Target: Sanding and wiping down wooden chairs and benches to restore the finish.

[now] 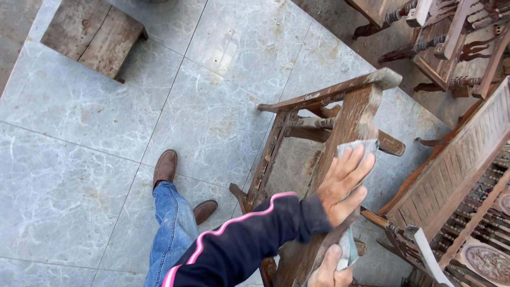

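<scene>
The left hand (346, 183) lies flat, fingers stretched out and close together, pressing a grey sheet of sandpaper (361, 146) against the upright back post of a bare wooden chair frame (319, 122). The paper peeks out past the fingertips near the top of the post and shows again lower down, where a fold of it hangs beside the wrist. The arm wears a black sleeve (249, 234) with a pink stripe running along it.

The right hand (330, 268) sits at the bottom edge of the view, just under the left one (only its upper part shows); its thumb and fingers curl about the lower end of the same post and touch the dangling edge of the sandpaper, so it grips rather than rests open.

The chair frame stands on a floor of large grey marble-patterned tiles (95, 138), its seat opening unfilled so the tiles show through. Its wood looks worn and pale in patches. Below left, a leg in blue jeans (170, 223) ends in brown shoes (166, 167) planted on the tiles. A low wooden stool (93, 34) stands well apart at the upper left. To the right, other carved wooden chairs (457, 175) with turned spindles crowd near the frame, one with a slatted back tilted toward it
</scene>
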